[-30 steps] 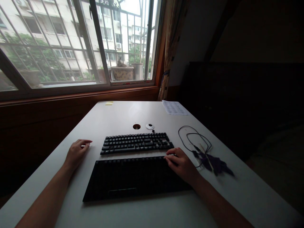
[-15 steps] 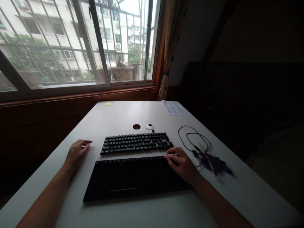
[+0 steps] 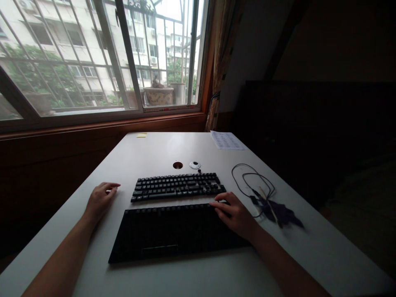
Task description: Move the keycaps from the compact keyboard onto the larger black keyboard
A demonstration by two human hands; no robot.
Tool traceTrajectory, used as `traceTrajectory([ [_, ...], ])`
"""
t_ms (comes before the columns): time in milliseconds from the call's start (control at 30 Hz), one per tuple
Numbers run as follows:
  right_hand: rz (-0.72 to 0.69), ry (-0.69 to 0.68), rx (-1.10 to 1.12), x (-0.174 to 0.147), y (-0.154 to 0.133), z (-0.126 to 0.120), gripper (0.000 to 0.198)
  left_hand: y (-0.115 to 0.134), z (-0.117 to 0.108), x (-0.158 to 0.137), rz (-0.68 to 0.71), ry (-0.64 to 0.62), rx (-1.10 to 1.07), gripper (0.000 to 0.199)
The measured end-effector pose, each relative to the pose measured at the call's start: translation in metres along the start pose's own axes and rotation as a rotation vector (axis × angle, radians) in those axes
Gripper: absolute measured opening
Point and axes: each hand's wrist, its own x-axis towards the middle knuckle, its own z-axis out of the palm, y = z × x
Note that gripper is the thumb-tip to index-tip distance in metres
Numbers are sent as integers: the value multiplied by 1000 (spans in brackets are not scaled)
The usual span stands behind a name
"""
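Note:
On the white table, a black keyboard frame (image 3: 173, 231) lies nearest me, with a row of keycaps (image 3: 173, 208) along its far edge. Just beyond it is a black keyboard (image 3: 176, 185) full of keycaps, with some gaps at its right end. My right hand (image 3: 233, 210) reaches over the frame's far right corner. Its fingertips touch the end of the keycap row, fingers slightly apart; no held object shows. To the left of both keyboards my left hand (image 3: 100, 200) rests on the table, fingers loosely extended and holding nothing.
A looped black cable (image 3: 247, 173) and a purple cloth (image 3: 281, 213) with a thin stick on it lie at the right. Farther back are a cable hole (image 3: 177, 165), its white cover (image 3: 194, 165), a loose keycap (image 3: 199, 170), printed paper (image 3: 227, 140) and a yellow note (image 3: 142, 135).
My right hand has shifted slightly left along the keycap row, and its fingers have spread a little. My left hand and the keyboards stay in place.

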Motion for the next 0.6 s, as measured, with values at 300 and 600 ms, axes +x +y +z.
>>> traceTrajectory([
  [300, -23, -46, -8, 1, -2, -1, 32, 0, 0, 1, 10, 0, 5, 38],
  [600, 21, -1, 70, 2, -1, -2, 25, 3, -1, 0, -1, 9, -3, 37],
])
